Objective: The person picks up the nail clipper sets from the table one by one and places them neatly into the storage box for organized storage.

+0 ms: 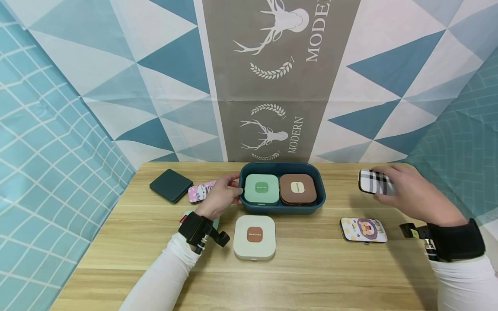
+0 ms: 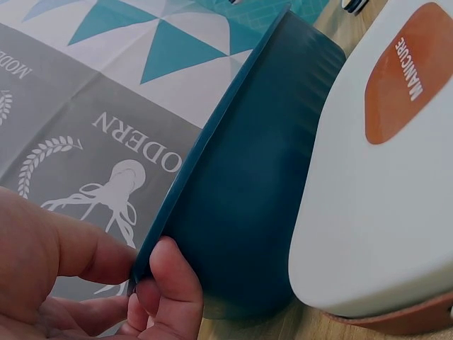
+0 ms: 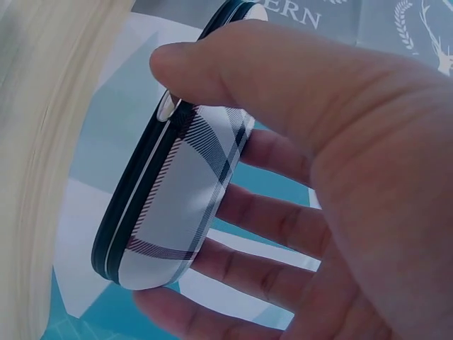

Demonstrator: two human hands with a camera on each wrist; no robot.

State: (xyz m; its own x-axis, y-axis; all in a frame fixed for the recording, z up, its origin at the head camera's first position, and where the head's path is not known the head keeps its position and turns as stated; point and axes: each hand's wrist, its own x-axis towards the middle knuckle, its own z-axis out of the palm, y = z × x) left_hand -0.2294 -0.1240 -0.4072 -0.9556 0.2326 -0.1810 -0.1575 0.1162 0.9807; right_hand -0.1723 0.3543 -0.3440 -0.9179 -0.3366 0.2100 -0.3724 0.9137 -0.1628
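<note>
My left hand (image 1: 218, 198) pinches the left end of a dark blue plastic basket (image 1: 282, 210). In the left wrist view, thumb and fingers lie on either side of the basket's rim (image 2: 185, 173). Inside the basket, a mint green square manicure case (image 1: 261, 196) sits beside a brown one (image 1: 288, 195). At the right, my right hand (image 1: 414, 196) grips a black-and-white plaid manicure case (image 1: 370, 181), held up above the table. In the right wrist view, the thumb presses near the clasp of the plaid case (image 3: 177, 191), with the fingers spread along its other side.
A cream case (image 1: 254, 248) lies in front of the basket. Nearer my right arm is a lion-print case (image 1: 363, 230). A dark green case (image 1: 171, 185) and a pink cartoon case (image 1: 197, 192) lie left; a mint item (image 1: 215, 222) is mostly hidden under my left wrist. Patterned cloth (image 1: 171, 77) stands behind.
</note>
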